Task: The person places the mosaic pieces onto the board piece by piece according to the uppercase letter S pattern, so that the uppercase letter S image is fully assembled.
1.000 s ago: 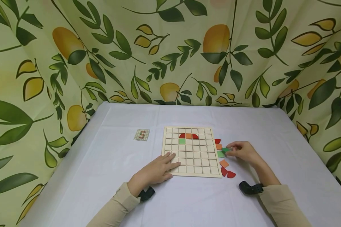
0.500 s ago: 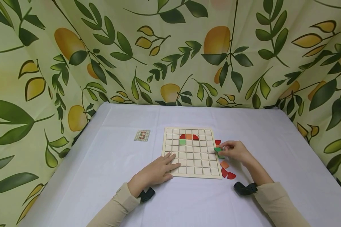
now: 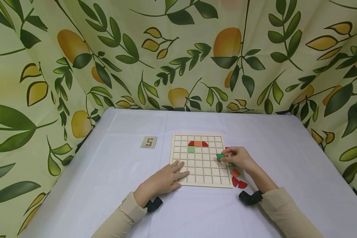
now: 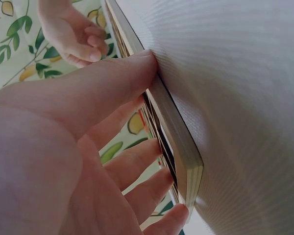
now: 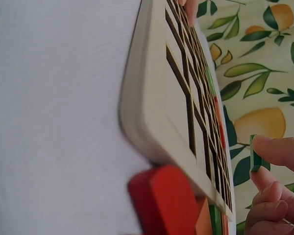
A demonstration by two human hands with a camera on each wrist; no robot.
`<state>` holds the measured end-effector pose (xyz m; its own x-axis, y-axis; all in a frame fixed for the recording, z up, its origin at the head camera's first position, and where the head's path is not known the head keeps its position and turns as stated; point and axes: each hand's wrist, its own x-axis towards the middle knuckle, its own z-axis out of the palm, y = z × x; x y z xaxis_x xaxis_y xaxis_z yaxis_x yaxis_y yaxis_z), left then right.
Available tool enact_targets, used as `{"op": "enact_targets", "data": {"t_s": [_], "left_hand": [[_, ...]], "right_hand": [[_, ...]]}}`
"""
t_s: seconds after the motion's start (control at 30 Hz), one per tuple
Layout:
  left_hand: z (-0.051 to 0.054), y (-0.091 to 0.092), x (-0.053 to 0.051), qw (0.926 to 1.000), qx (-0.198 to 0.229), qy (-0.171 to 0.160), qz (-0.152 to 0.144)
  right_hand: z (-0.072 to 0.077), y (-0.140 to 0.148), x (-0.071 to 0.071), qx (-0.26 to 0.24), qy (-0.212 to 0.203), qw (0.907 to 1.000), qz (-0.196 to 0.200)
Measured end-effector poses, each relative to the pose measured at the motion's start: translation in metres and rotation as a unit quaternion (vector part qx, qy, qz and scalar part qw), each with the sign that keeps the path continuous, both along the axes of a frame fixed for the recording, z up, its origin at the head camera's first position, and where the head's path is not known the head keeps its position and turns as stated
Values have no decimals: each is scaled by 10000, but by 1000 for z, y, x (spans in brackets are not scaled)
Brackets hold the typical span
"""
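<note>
A wooden grid board (image 3: 199,165) lies on the white table. Two red quarter-round pieces, an orange square (image 3: 197,143) between them and a light green square (image 3: 191,149) sit in its upper cells. My left hand (image 3: 163,178) rests on the board's lower left corner, fingers spread, the thumb at its edge in the left wrist view. Over the board's right part, my right hand (image 3: 239,158) pinches a dark green piece (image 3: 220,156) between thumb and fingertips. The right wrist view shows that green piece (image 5: 255,153) raised above the board.
Beside the board's right edge lie an orange square (image 3: 235,173), red quarter-round pieces (image 3: 242,184) and others partly covered by my right hand. A small card (image 3: 149,142) with an S pattern lies left of the board. A leaf-patterned curtain (image 3: 178,59) hangs behind the table.
My right hand has moved left with the green piece, from beside the board's right edge to over its right cells. My left hand stays on the board.
</note>
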<state>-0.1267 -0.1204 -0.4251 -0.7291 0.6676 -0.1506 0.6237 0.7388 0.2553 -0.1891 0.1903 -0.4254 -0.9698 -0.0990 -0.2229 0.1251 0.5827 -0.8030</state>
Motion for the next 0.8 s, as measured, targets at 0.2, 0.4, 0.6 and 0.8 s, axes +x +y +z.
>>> {"op": "enact_targets", "data": {"t_s": [0.2,0.4,0.6,0.8], "left_hand": [[1,0,1,10000,-8,12,-42],[1,0,1,10000,-16,17,-51],[1,-1,1,9999,-39,84,-96],[0,-1,0,9999,-8,77,-101]], "right_hand": [[0,-10,-1,-171,-20,9998,82],[0,-20,-2,-302,-88,9994,127],[-3,-27,-4,-213,3,9996,189],[-5,-34,-4,-399,-123,9991,121]]}}
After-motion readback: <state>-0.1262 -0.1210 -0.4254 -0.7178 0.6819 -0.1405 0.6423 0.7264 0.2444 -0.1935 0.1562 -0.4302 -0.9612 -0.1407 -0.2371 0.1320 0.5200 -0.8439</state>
